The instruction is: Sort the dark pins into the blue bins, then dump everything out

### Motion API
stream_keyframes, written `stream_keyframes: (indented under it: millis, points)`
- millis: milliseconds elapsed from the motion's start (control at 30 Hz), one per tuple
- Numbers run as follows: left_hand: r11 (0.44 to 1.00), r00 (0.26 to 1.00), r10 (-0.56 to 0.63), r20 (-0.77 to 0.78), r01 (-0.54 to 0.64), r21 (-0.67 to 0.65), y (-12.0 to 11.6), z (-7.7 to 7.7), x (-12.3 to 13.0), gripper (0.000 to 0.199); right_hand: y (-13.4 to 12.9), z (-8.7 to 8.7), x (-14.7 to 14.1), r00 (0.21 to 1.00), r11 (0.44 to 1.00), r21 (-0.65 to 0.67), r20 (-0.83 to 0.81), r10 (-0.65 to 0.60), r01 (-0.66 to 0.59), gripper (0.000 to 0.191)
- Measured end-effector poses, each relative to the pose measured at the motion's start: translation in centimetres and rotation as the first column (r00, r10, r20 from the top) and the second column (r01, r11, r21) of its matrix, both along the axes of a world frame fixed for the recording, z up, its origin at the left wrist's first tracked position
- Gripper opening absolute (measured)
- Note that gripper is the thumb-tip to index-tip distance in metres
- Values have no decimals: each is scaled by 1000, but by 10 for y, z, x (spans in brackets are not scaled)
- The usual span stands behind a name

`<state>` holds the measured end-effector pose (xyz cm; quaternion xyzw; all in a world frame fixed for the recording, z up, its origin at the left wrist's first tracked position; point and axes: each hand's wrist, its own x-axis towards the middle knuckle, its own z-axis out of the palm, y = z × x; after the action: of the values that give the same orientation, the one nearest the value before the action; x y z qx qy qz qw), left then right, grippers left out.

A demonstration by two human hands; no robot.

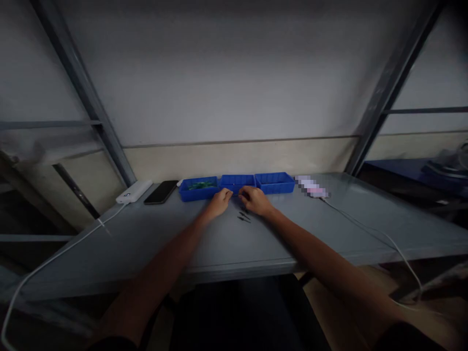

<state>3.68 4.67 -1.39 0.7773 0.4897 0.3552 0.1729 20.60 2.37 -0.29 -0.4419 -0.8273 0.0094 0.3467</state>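
My left hand (221, 202) and my right hand (256, 201) are close together over the table, just in front of the middle blue bin (237, 178). Each has its fingers closed in a pinch. A thin, light-coloured line (235, 195) shows between the fingertips, too small to name. Several small dark slender parts (244, 220) lie on the table below and beside my right hand. The left blue bin (199, 195) holds green pieces (200, 185). To the right stands another blue bin (275, 185), its inside only partly visible.
A white power bank (134, 191) with a white cable and a dark phone (161, 192) lie on the grey table (153, 243) to the left. At the right, a blurred-out device (312, 187) has a cable (358, 223) trailing over the edge. The wall rises behind the bins.
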Motion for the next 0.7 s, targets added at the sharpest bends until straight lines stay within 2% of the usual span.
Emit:
stream_keyframes:
  millis: [267, 400, 700]
  points:
    - [993, 991, -116, 63, 114, 37, 6, -9, -3, 16, 2, 0, 1, 994, 992, -49, 19, -112, 113, 19]
    - [988, 985, -155, 70, 154, 24, 9, -12, -2, 12, 2, 0, 3, 994, 991, -74, 8, -112, 113, 20]
    - [995, 995, -103, 19, 103, -3, 9, -12, -4, 15, 1, -1, 1, 994, 994, -57, -36, -99, 97, 20]
